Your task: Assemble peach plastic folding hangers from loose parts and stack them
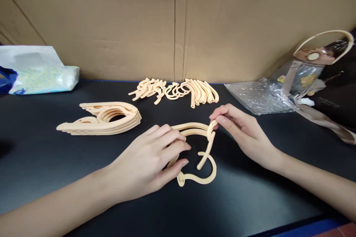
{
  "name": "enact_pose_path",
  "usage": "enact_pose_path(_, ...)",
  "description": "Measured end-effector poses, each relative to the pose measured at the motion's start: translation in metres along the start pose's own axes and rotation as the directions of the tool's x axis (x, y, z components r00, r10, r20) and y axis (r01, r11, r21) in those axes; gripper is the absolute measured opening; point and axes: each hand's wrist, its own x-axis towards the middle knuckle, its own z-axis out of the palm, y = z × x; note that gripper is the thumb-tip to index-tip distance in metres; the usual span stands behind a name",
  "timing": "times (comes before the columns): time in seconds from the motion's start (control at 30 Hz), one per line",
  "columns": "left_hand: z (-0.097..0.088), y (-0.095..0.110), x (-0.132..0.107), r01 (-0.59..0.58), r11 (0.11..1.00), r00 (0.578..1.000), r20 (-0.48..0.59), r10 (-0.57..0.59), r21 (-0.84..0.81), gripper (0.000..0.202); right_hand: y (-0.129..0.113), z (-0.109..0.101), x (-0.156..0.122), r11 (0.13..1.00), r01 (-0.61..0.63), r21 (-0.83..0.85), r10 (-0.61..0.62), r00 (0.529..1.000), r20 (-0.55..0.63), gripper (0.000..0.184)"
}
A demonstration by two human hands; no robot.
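Beige plastic folding-hanger parts lie in front of me on the black tabletop. My left hand (152, 157) is curled over a partly built hanger, its thumb and fingers around the hanger's near end. The curved hook (214, 170) sticks out beyond the thumb, and a double curved bar (194, 126) runs from behind the fingers to the right. Between thumb and forefinger, my right hand (239, 127) pinches the upper end of a short hanger arm (207, 152), which slants down toward the hook. Whether the arm is joined to the bar cannot be made out.
At left lies a stack of folded hangers (111, 127). Loose short arms (147, 89), hooks (175, 90) and long curved arms (203, 92) form piles at the back. A tissue pack (47, 79), a clear plastic bag (258, 96) and a strapped bottle (308, 70) flank them.
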Motion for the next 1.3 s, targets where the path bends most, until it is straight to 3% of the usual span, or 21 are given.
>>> enact_pose_path(0.13, 0.001, -0.001, -0.001, -0.017, 1.0, 1.0, -0.007, 0.017, -0.004, 0.017, 0.0, 0.0, 0.005, 0.973, -0.142, 0.18, 0.149, 0.988, -0.026, 0.013)
enact_pose_path(0.3, -0.001, -0.001, -0.001, -0.063, 0.995, 0.998, -0.024, 0.061, -0.077, 0.019, 0.002, 0.0, 0.005, 0.938, -0.225, 0.264, 0.215, 0.974, 0.067, 0.016)
enact_pose_path(0.5, -0.005, 0.008, 0.001, -0.179, 0.967, 0.979, 0.068, 0.194, -0.181, 0.028, 0.002, 0.002, 0.001, 0.993, -0.12, 0.012, 0.118, 0.986, 0.114, 0.013)
enact_pose_path(0.6, -0.006, 0.012, 0.002, -0.198, 0.97, 0.973, 0.094, 0.213, -0.142, 0.012, 0.002, 0.002, 0.001, 0.995, -0.051, -0.084, 0.062, 0.988, 0.142, 0.011)
enact_pose_path(0.73, -0.006, 0.015, 0.002, -0.241, 0.966, 0.968, 0.044, 0.246, -0.097, 0.019, 0.005, 0.001, 0.0, 0.983, 0.018, -0.183, 0.016, 0.983, 0.184, 0.011)
enact_pose_path(0.9, -0.004, 0.014, 0.001, -0.269, 0.962, 0.96, -0.091, 0.264, -0.047, 0.011, 0.003, 0.003, -0.003, 0.971, 0.039, -0.236, 0.011, 0.978, 0.207, 0.009)
enact_pose_path(1.0, -0.003, 0.012, -0.001, -0.25, 0.968, 0.949, -0.203, 0.242, -0.014, 0.005, -0.004, 0.004, -0.006, 0.986, -0.009, -0.166, 0.053, 0.963, 0.262, 0.012)
enact_pose_path(1.13, -0.001, 0.009, -0.002, -0.116, 0.993, 0.944, -0.308, 0.118, 0.025, 0.009, -0.014, 0.005, -0.007, 0.999, -0.022, -0.031, 0.033, 0.923, 0.384, 0.016)
enact_pose_path(1.23, 0.0, 0.009, -0.002, -0.035, 0.999, 0.94, -0.339, 0.039, 0.017, 0.007, -0.019, 0.005, -0.006, 0.999, 0.033, 0.041, -0.048, 0.893, 0.448, 0.017)
enact_pose_path(1.3, 0.0, 0.009, -0.003, -0.063, 0.997, 0.945, -0.321, 0.071, 0.034, 0.006, -0.022, 0.006, -0.006, 0.993, -0.001, 0.119, -0.057, 0.875, 0.48, 0.021)
